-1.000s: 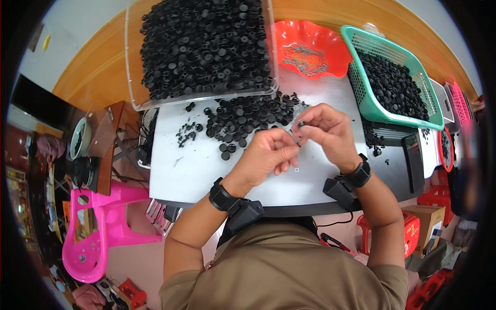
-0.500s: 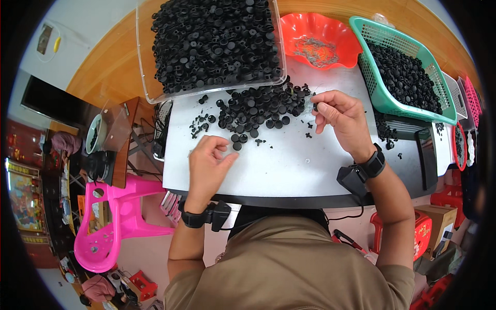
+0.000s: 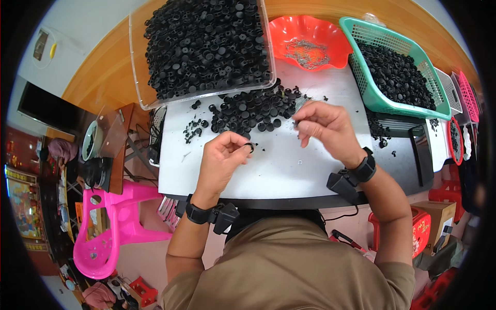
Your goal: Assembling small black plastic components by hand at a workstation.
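Black plastic ring now sits pinched in your left hand, drawn apart from your right hand, which has returned, fingers closed, to the loose pile on the table.

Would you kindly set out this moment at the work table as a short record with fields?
Left hand: pinches a small black ring at its fingertips
Right hand: fingertips at the edge of the loose pile of black caps, holding something thin
Clear bin: heaped with black caps
Red bowl: holds small metal pieces
Green basket: filled with black caps
Surface: white table
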Demonstrator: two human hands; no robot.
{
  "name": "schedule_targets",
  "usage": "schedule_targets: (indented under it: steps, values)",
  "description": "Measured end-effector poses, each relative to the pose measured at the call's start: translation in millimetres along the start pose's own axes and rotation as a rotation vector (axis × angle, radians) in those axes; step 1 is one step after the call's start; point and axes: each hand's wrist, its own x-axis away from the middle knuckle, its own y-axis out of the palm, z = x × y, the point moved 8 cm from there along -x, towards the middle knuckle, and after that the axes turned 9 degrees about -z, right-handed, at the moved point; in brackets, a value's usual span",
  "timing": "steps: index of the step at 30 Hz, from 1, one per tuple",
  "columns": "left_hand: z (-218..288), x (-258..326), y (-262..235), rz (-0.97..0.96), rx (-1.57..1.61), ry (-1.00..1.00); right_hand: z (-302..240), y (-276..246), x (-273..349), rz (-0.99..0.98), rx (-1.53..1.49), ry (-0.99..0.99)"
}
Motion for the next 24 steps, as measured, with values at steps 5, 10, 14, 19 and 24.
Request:
schedule_targets:
  steps: [5, 10, 14, 19, 24]
  values:
    - [10, -30, 48, -0.084, 0.268, 0.101, -6, 19, 0, -0.113, -0.052, -0.064]
    - [19, -47, 65, -0.064, 0.298, 0.213, -9, 0, -2, -0.025, -0.08, -0.089]
    - [24, -53, 68, -0.114, 0.282, 0.252, -11, -5, -3, 0.02, -0.09, -0.099]
    - [29, -54, 70, -0.143, 0.291, 0.292, -10, -9, -2, 0.032, -0.09, -0.101]
    - [40, -45, 70, -0.122, 0.057, 0.454, -9, -6, -1, 0.044, -0.094, -0.118]
